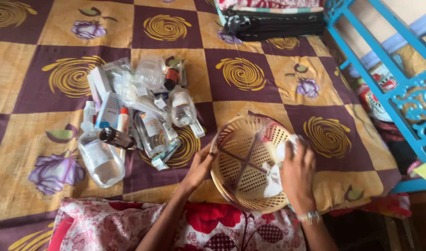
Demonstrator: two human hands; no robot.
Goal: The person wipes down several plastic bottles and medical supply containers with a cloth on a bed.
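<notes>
A round cream plastic basket [240,158] with a perforated bottom is tilted up on the bed in front of me. My left hand [200,166] grips its left rim. My right hand [296,174] presses a white cloth [274,179] against the inside of the basket at its right side. The cloth hangs down over the basket's lower right wall.
A heap of medical supplies [138,107] lies left of the basket: clear fluid bottles, small vials, a dark brown bottle [116,137], boxes and sachets. Folded dark fabric [273,21] sits at the far edge. A blue metal bed frame [389,69] borders the right side.
</notes>
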